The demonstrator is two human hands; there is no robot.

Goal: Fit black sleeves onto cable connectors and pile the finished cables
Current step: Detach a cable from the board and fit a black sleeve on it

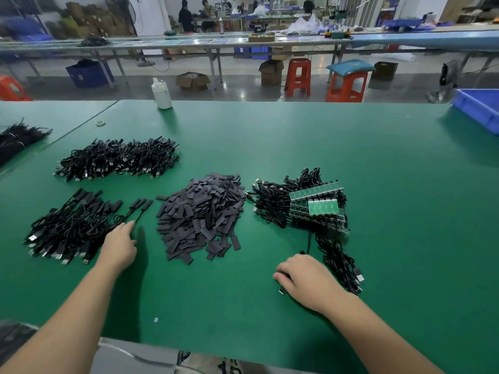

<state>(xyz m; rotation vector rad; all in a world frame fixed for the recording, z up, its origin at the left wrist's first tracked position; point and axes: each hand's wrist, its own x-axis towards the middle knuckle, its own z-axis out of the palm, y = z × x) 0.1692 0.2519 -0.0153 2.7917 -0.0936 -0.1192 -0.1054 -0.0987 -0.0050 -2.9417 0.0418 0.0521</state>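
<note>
Low and right of centre in the frame, the right hand (305,282) lies knuckles up on the green counter (378,171), its fingers curled over a black cable (309,242) whose metal plug (282,291) pokes out below the fingertips. That cable runs up toward the heap of unfinished cables (283,203) at centre right, where small green circuit boards (316,201) are stacked on top — more loose cable trails down just right of the hand.

At lower left the left hand (120,245) reaches out flat, fingers straight and held together, the fingertips at the edge of the finished cables (73,225), which lie piled with their sleeved ends pointing up and right. Between the two hands, at frame centre, sits the mound of loose black sleeves (202,214).

Further up and left lies a second pile of black cables (116,160) — beyond it, at the counter's far edge, stands a white bottle (161,94). A blue bin (478,109) sits at the upper right edge.
</note>
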